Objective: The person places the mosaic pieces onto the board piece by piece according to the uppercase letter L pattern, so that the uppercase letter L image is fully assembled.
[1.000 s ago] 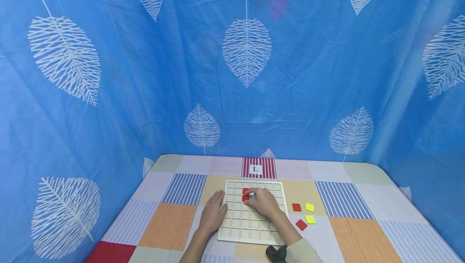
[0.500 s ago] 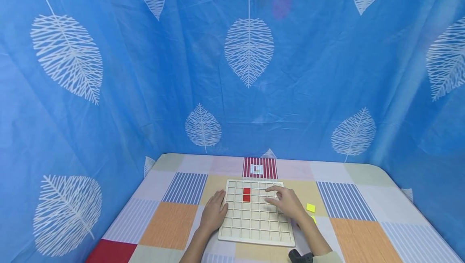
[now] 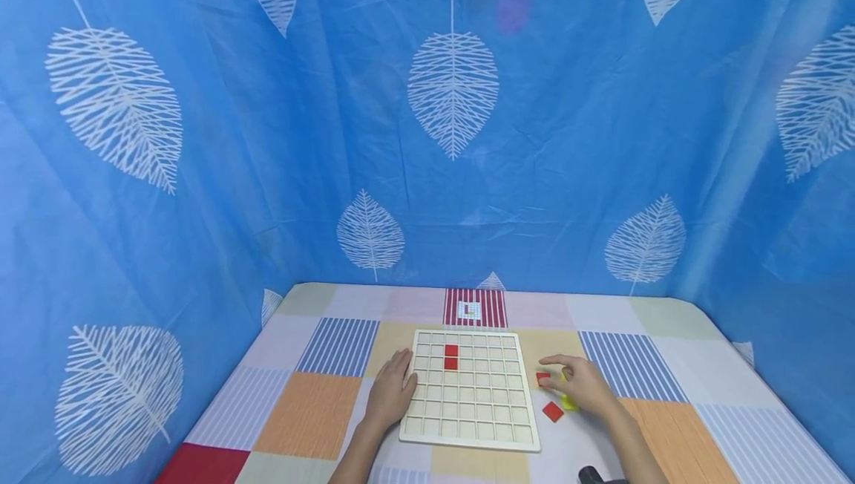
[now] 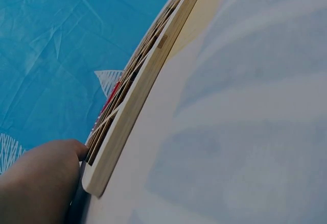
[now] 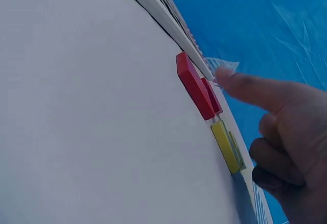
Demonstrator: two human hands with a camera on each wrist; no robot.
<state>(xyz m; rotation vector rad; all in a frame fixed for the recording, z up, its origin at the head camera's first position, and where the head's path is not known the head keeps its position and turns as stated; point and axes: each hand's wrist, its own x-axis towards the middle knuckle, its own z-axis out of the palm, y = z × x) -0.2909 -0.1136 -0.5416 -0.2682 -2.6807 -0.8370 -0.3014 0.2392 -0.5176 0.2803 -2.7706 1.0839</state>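
Note:
My left hand (image 3: 391, 387) rests along the left edge of a pale wooden grid board (image 3: 467, 445), its thumb over the rim. Two red square tiles (image 3: 451, 351) sit one behind the other in the board's cells. Right of the board, my right hand (image 3: 588, 387) reaches over the loose tiles, index finger and thumb spread apart, thumb overlapping a red tile (image 3: 540, 377). Nearer the front lies another red tile (image 3: 553, 412); a yellow tile (image 3: 570, 404) shows below the hand, which partly hides a second yellow one. In the right wrist view the other fingers (image 5: 278, 157) are bent.
A small card (image 3: 469, 311) with a coloured grid pattern lies behind the board on a striped patch. The patchwork cloth (image 3: 314, 417) covers the table, and a blue leaf-print curtain (image 3: 534, 135) surrounds its far sides.
My right hand has moved from the red tiles in the board rightward to the loose tiles beside it. The two red tiles stay in their cells; my left hand has kept its place.

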